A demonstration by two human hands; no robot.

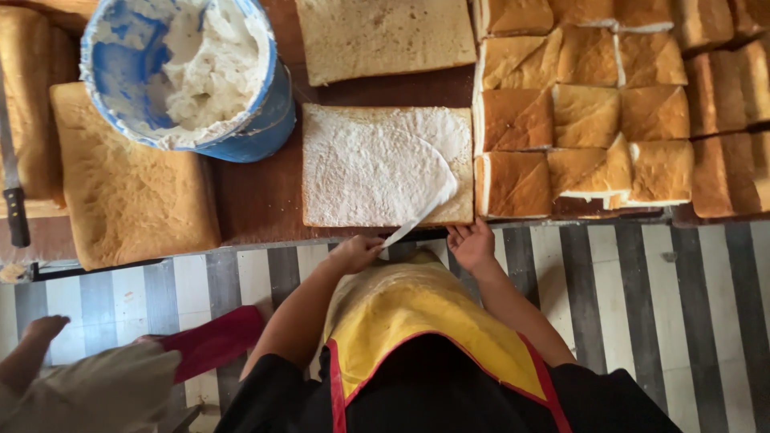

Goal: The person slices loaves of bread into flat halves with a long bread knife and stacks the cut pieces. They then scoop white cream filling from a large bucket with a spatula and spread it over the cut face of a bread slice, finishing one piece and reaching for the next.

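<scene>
The cream-covered cake slab [377,164] lies just right of the blue bucket [265,120]. A spatula [421,215] is gripped in the closed left hand [353,252], its blade on the slab's near corner. The right hand [473,244] is curled, fingers at the slab's edge, holding nothing. The slab is judged soft, crumbly, best supported underneath.

A square sponge-cake slab [387,166] lies on the dark brown wooden tabletop [261,196], its top coated in matt white cream that looks soft and streaked. A long pale smooth spreading blade [419,215] crosses its near right corner. Left of the slab, a round blue plastic bucket [192,72] is smeared with the same thick cream. Right of the slab, cut golden-brown cake squares [584,112] look dry, porous and matt. Below the slab, a yellow cloth apron [417,309] looks creased.
</scene>
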